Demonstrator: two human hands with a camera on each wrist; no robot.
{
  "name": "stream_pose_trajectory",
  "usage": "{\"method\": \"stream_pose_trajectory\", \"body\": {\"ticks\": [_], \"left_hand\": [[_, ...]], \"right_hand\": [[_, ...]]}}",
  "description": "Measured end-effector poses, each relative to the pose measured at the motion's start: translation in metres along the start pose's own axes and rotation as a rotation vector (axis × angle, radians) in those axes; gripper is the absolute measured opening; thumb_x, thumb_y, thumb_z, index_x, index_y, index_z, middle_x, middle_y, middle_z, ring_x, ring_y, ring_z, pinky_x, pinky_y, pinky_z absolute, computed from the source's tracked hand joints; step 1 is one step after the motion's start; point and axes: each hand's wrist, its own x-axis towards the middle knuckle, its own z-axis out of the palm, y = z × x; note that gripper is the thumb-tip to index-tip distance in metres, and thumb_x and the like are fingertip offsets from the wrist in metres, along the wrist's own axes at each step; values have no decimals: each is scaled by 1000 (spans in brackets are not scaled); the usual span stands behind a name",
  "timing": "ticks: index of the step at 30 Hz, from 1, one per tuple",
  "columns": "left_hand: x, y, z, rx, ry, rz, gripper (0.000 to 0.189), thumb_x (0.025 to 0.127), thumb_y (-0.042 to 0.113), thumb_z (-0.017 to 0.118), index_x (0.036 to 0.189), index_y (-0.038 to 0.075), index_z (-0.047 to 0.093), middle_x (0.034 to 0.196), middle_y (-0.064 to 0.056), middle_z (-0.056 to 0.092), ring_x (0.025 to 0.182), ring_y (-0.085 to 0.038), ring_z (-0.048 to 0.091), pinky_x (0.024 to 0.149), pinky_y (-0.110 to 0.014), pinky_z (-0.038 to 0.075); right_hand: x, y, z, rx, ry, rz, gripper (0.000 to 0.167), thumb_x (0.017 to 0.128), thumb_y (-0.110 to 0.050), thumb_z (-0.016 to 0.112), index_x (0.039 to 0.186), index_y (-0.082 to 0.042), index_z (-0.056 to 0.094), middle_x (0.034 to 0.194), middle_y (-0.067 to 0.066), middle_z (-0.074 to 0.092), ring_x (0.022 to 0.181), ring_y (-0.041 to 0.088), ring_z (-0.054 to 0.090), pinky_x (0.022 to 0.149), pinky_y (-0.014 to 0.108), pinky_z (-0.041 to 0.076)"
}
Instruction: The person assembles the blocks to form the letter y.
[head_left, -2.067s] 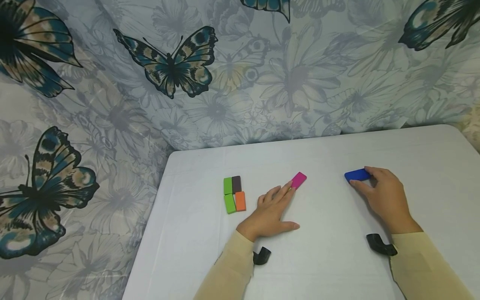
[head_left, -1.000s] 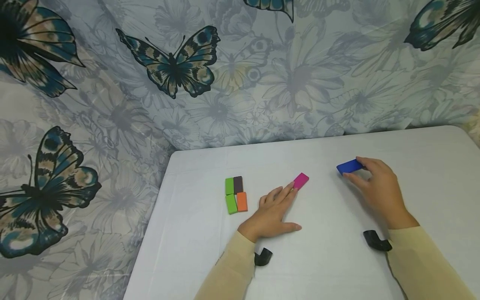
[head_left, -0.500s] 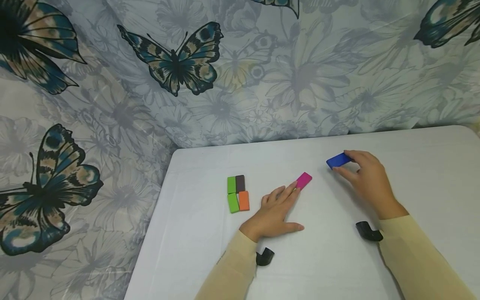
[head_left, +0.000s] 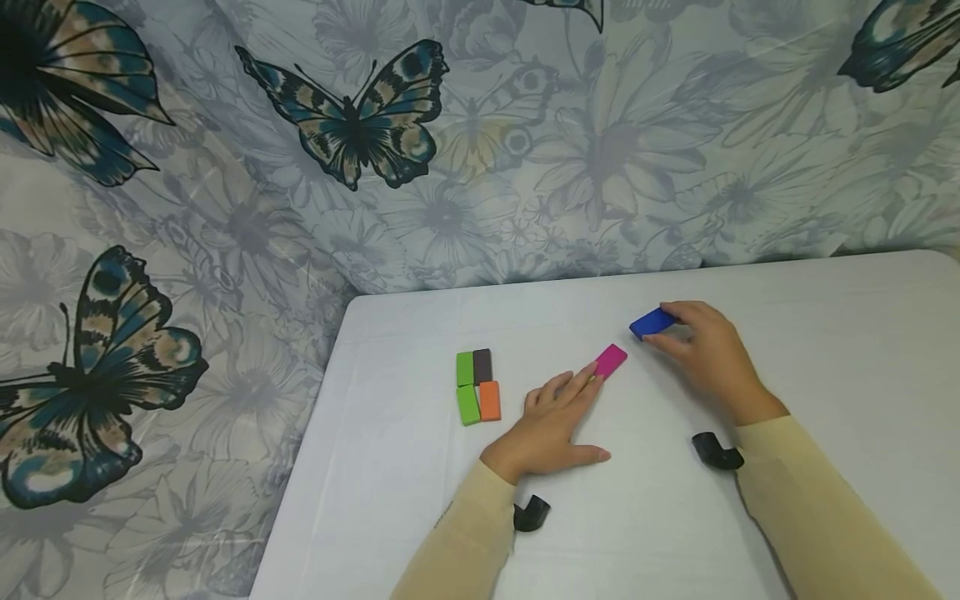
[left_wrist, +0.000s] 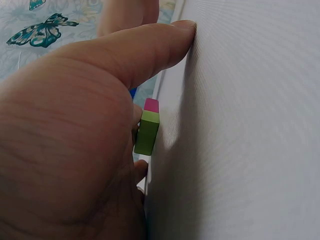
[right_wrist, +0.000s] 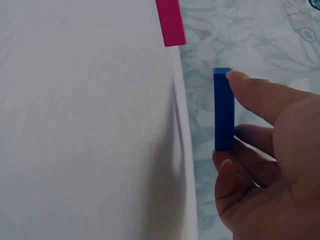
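Note:
My left hand (head_left: pixel 551 429) lies on the white table, fingers spread, its fingertips at the near end of a magenta block (head_left: pixel 612 360). Under those fingers, mostly hidden in the head view, a green block (left_wrist: pixel 147 132) shows in the left wrist view, in line with the magenta one. Between thumb and fingers my right hand (head_left: pixel 708 358) pinches a blue block (head_left: pixel 651 322) by its right end. The right wrist view shows this blue block (right_wrist: pixel 223 110) held off the table, apart from the magenta block (right_wrist: pixel 171 22).
Left of my left hand, a cluster holds an upper green block (head_left: pixel 465 369), a dark grey block (head_left: pixel 482 367), a lower green block (head_left: pixel 468 405) and an orange block (head_left: pixel 490 401). Behind the table's back edge hangs a butterfly-print cloth (head_left: pixel 510 208).
My right hand has lifted the blue block off the table and carried it left, closer to the magenta block. The left hand stays in place; the head view shifts slightly.

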Motion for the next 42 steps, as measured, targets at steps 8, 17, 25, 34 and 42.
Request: {"method": "stream_pose_trajectory", "body": {"ticks": [8,17,25,34,42], "left_hand": [[0,0,0,-1,0,8,105,100,62,71,177,25,10,179,19,-13,164,-16,0,121,-48,22],[1,1,-3,26,-7,4,106,101,62,70,177,25,7,179,18,-14,164,-17,1,121,-47,24],[5,-4,-2,-123,36,-8,103,99,57,75,177,27,15,181,14,-9,163,-17,9,121,-53,24],[9,-14,-2,-478,328,-131,58,102,17,78,157,15,59,158,6,55,149,-10,44,123,-34,34],[10,-14,0,-471,380,-121,46,104,9,75,149,11,67,149,7,62,144,-8,50,119,-29,37]], "right_hand": [[7,1,12,-8,-100,29,62,98,-18,85,144,14,58,143,38,56,137,58,48,113,72,37],[7,8,21,-21,-145,24,61,99,-19,84,145,12,59,145,37,55,139,58,45,115,73,34],[1,18,19,106,-91,50,52,106,-18,74,149,7,58,140,29,59,112,42,57,95,58,48],[-1,19,19,119,-74,32,46,104,-6,71,147,7,61,140,29,60,109,39,58,92,52,47],[-2,17,20,123,-81,16,44,103,-3,72,145,7,62,140,29,60,115,41,57,97,58,47]]}}
